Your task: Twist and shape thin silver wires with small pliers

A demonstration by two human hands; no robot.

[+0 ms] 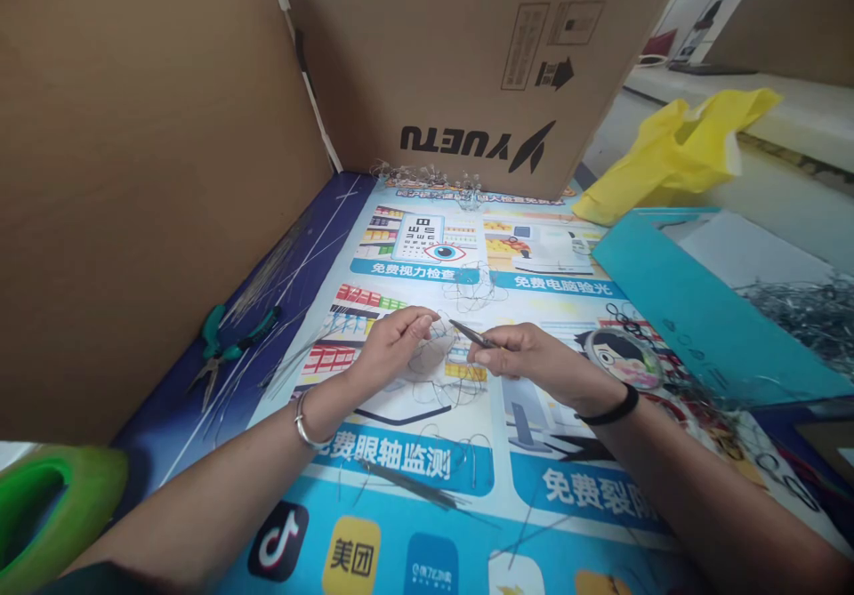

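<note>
My left hand is closed in a pinch, its fingertips on a thin bent wire that hangs below them in loose loops. My right hand is wrapped round a pair of needle-nose pliers. Their dark jaws point left, close to my left fingertips; whether they touch the wire I cannot make out. The handles are mostly hidden in my palm. Just beyond my hands lies another tangle of shaped wire on the printed sheet. A bundle of straight wires rests nearer to me.
Teal-handled pliers lie at the left beside loose wires. Cardboard panels stand at the back and left. On the right are a teal box with dark wire pieces and a yellow bag. Green tape sits front left.
</note>
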